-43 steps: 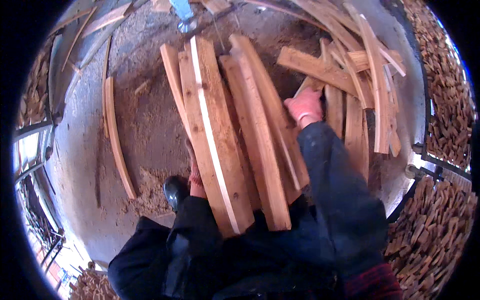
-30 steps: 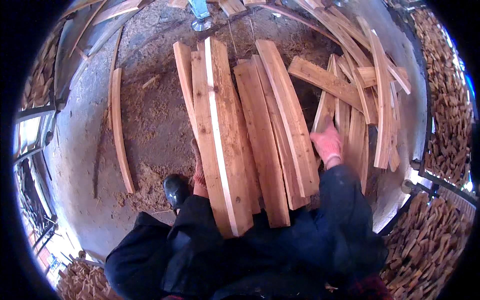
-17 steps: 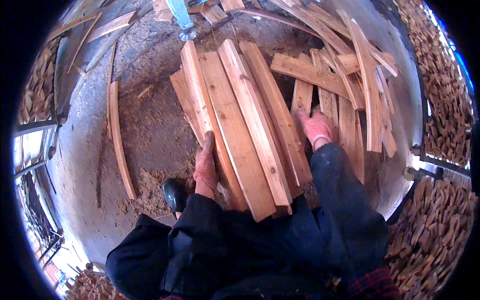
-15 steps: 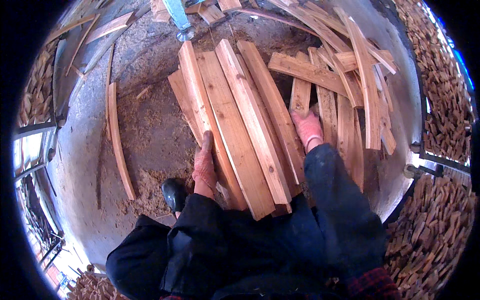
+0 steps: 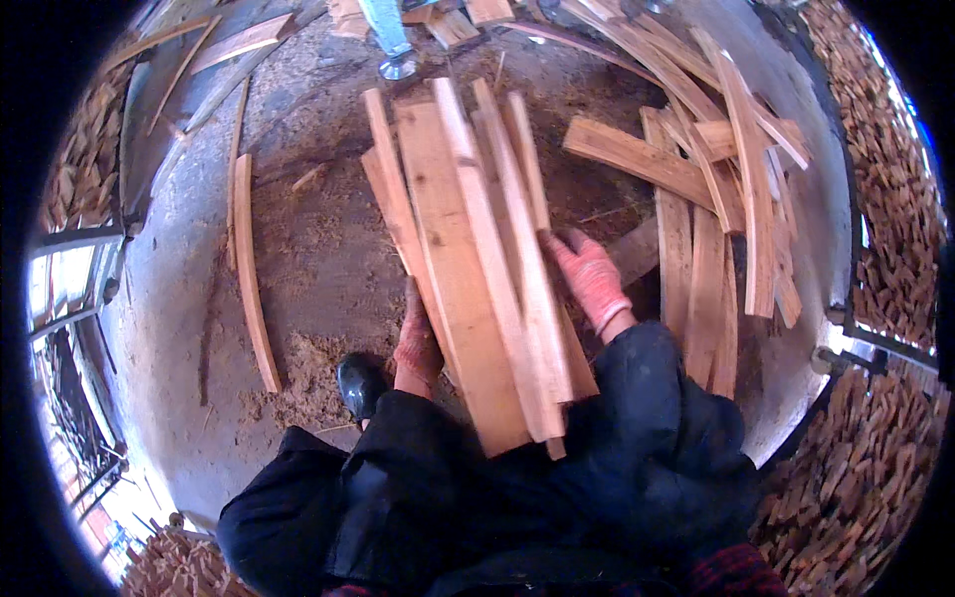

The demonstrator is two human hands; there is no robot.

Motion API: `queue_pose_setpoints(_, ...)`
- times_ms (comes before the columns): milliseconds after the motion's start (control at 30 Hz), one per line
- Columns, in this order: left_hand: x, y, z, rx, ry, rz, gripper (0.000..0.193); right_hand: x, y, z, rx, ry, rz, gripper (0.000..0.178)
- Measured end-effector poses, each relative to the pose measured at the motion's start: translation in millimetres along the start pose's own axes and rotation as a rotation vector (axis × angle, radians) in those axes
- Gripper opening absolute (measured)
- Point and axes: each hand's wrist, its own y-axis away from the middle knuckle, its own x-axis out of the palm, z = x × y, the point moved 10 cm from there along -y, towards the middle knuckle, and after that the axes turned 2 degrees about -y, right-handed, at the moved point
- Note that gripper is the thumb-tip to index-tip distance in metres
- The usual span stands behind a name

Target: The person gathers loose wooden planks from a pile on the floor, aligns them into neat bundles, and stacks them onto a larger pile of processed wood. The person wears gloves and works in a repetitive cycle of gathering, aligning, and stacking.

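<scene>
A bundle of long, pale-brown wooden boards (image 5: 453,269) leans from the floor toward my lap, with several boards side by side, some tilted on edge. My left hand (image 5: 418,343), in a pinkish-red work glove, closes against the bundle's left edge, its fingers partly hidden by the wood. On the other side my right hand (image 5: 589,279), gloved alike, has its bent fingertips at the outermost right board. The bundle lies between both hands, and its lower end rests near my dark-clothed legs.
To the right lies a crossed heap of loose boards (image 5: 686,259). Two thin strips (image 5: 254,279) lie at the left on the sawdust-strewn floor (image 5: 298,239). A light-blue metal leg (image 5: 386,30) stands at the far side. Large stacks of cut wood (image 5: 860,488) line the right edge.
My right hand has drawn back from the heap to the bundle's right side. A board where it reached has left the heap. The bundle's right-hand boards now sit closer together and more tilted.
</scene>
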Motion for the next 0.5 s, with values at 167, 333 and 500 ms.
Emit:
queue_pose_setpoints(167, -14.1, -18.6, -0.5, -0.011, -0.323, -0.046, 0.081, 2.8, -34.9, -20.8, -0.301, 0.082, 0.136, 0.074)
queue_pose_setpoints(333, 26.3, -32.4, 24.9, -0.124, -0.073, 0.039, 0.073, 1.8, -82.4, -90.1, 0.032, -0.669, 0.331, 0.067)
queue_pose_setpoints(500, 25.0, 24.3, -8.0, -0.180, -0.052, -0.123, 0.070, 65.1, -10.3, -28.3, 0.248, -1.080, 0.409, 0.085)
